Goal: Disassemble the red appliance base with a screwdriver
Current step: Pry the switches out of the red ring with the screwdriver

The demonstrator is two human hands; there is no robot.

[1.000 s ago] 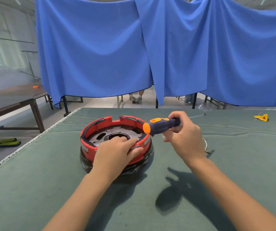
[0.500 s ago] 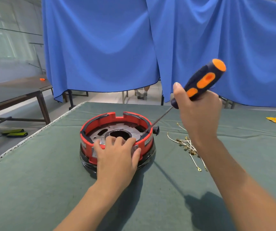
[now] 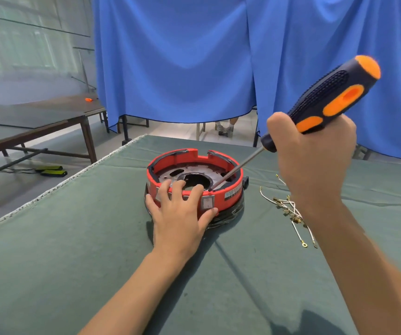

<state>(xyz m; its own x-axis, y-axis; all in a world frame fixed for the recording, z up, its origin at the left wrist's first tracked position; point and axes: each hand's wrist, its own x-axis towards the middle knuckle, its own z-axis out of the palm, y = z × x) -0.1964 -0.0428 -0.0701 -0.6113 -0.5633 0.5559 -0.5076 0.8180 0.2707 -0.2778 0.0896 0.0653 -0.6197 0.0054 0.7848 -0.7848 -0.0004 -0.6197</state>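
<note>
The left hand (image 3: 179,215) lies over the near rim of the red appliance base (image 3: 194,183), palm against the outer wall, fingers (image 3: 177,187) spread and hooked over the top edge so that their tips reach inside the ring, thumb pressed against the wall just below a small grey switch panel. The right hand (image 3: 313,160) is raised to the right of the base and wrapped in a full fist round the lower part of the screwdriver (image 3: 325,102) handle, thumb lying up along the grip. The handle is dark blue with orange inserts and an orange cap, and it tilts up and to the right; the thin metal shaft runs down and to the left, its tip set at the inner near-right edge of the base, close to the left fingertips.

The base is a low round ring of red plastic with dark trim and two notches in its far rim, open on top, showing a grey metal plate with a large central hole and smaller cut-outs. It sits on a darker black underside, a white label on its right wall. It rests near the middle of the green cloth-covered table (image 3: 73,250). To its right, on the cloth, lies a loose bundle of white wires with brass terminals (image 3: 289,209). Blue curtains (image 3: 175,56) hang beyond the far edge, and a dark wooden table (image 3: 37,119) stands far left.
</note>
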